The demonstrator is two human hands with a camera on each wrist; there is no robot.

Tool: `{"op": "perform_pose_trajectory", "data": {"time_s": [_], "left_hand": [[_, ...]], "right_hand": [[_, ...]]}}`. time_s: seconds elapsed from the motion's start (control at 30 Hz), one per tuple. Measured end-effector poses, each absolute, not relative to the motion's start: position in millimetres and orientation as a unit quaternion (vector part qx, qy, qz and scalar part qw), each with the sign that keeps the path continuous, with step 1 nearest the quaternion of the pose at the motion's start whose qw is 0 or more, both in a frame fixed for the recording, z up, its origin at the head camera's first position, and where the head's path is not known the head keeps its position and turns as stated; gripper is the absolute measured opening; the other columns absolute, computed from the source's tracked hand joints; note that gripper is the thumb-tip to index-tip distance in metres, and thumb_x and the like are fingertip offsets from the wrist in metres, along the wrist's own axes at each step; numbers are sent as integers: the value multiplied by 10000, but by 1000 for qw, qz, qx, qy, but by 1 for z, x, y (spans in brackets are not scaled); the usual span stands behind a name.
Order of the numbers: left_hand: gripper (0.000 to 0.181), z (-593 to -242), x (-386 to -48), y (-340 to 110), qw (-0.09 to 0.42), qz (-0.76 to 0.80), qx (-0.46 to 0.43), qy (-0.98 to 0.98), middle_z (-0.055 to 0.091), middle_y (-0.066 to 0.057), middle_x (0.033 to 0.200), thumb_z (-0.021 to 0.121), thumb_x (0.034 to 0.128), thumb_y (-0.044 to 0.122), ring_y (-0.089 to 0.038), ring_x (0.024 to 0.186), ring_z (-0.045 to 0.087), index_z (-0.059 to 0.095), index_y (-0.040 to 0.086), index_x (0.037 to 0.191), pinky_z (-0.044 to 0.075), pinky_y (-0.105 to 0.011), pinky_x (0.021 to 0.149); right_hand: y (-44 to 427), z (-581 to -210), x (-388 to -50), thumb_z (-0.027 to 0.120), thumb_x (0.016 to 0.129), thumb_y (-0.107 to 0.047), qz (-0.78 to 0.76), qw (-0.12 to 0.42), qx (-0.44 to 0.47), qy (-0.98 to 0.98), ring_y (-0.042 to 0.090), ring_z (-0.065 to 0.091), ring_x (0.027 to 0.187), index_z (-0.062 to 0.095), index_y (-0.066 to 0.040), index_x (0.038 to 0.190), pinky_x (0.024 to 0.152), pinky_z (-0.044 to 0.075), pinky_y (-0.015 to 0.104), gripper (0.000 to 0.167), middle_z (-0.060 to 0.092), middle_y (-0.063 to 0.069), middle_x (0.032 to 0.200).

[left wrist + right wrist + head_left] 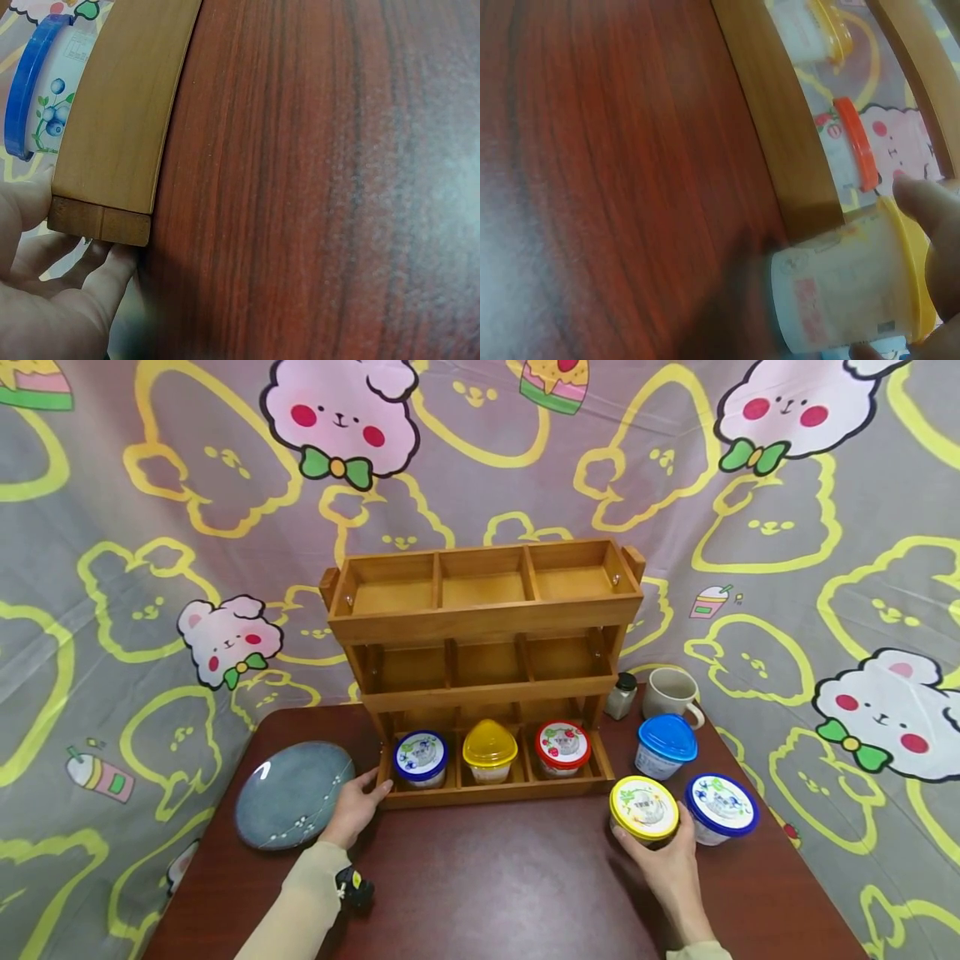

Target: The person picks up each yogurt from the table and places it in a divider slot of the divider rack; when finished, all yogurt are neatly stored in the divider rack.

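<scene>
In the head view my right hand (pixel 671 868) holds a white tub with a round yellow lid (pixel 643 808), thumb at its left and fingers at its right side. The right wrist view shows that tub (pixel 840 289) close up, gripped near its lid. My left hand (pixel 356 810) touches the lower left corner of the wooden rack (pixel 480 618), thumb and fingers around its end in the left wrist view (pixel 101 217). The rack's bottom tier holds a blue-lidded tub (pixel 422 758), a yellow-lidded tub (pixel 490 748) and a red-lidded tub (pixel 562 747), one per compartment.
Right of the rack stand a light-blue-lidded tub (pixel 666 745), a dark-blue-lidded tub (pixel 722 810), a small jar with a black lid (pixel 620 697) and a mug (pixel 667 693). A blue-grey plate (pixel 288 793) lies at the left. A patterned cloth (pixel 480 460) hangs behind.
</scene>
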State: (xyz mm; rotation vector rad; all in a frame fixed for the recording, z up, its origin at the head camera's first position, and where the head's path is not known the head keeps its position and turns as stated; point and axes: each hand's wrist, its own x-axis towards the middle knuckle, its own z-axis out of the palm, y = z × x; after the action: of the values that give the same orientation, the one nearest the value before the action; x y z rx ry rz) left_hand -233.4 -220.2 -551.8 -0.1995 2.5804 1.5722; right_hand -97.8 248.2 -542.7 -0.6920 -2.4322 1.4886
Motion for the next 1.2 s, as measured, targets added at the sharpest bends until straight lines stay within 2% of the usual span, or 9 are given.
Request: {"op": "perform_pose_trajectory", "data": {"time_s": [0.23, 0.5, 0.57, 0.7, 0.8, 1.2], "left_hand": [[580, -553, -234, -222, 55, 520, -65, 850, 429, -276, 1469, 598, 1004, 227, -429, 1381, 345, 404, -67, 1465, 275, -556, 1120], [579, -555, -233, -221, 56, 525, -70, 846, 443, -267, 1463, 597, 1005, 226, -426, 1366, 373, 403, -58, 1470, 294, -559, 1109], [581, -556, -233, -221, 57, 526, -70, 845, 442, -265, 1465, 598, 1005, 232, -428, 1361, 381, 403, -53, 1473, 299, -563, 1104], [583, -557, -233, -221, 58, 530, -71, 843, 441, -257, 1470, 600, 1003, 235, -424, 1356, 391, 403, -44, 1476, 311, -560, 1099], [594, -557, -233, -221, 59, 529, -67, 844, 438, -262, 1469, 604, 1000, 245, -429, 1354, 391, 402, -49, 1475, 311, -563, 1099], [558, -553, -233, -220, 41, 532, -53, 844, 461, -277, 1441, 604, 998, 172, -415, 1360, 382, 410, -90, 1452, 300, -534, 1116]], "right_hand": [[257, -542, -101, 904, 716, -337, 508, 106, -200, -831, 454, 296, 1361, 3, -24, 1568, 1101, 256, 617, 1279, 238, 347, 1501], [266, -540, -110, 894, 732, -302, 491, 86, -139, -856, 443, 316, 1343, 98, 12, 1556, 1101, 241, 620, 1189, 291, 314, 1489], [266, -540, -111, 895, 730, -320, 495, 79, -139, -854, 440, 318, 1337, 75, -16, 1567, 1098, 241, 614, 1210, 285, 304, 1493], [266, -540, -113, 882, 734, -382, 500, 55, -154, -851, 452, 305, 1332, -43, -141, 1589, 1086, 242, 632, 1283, 225, 289, 1527], [266, -541, -113, 886, 732, -369, 510, 51, -156, -844, 459, 314, 1321, -76, -187, 1589, 1081, 247, 630, 1301, 223, 290, 1526], [269, -545, -116, 877, 743, -175, 529, 74, -117, -837, 414, 382, 1262, 76, -35, 1558, 1028, 289, 553, 1151, 332, 291, 1435]]}}
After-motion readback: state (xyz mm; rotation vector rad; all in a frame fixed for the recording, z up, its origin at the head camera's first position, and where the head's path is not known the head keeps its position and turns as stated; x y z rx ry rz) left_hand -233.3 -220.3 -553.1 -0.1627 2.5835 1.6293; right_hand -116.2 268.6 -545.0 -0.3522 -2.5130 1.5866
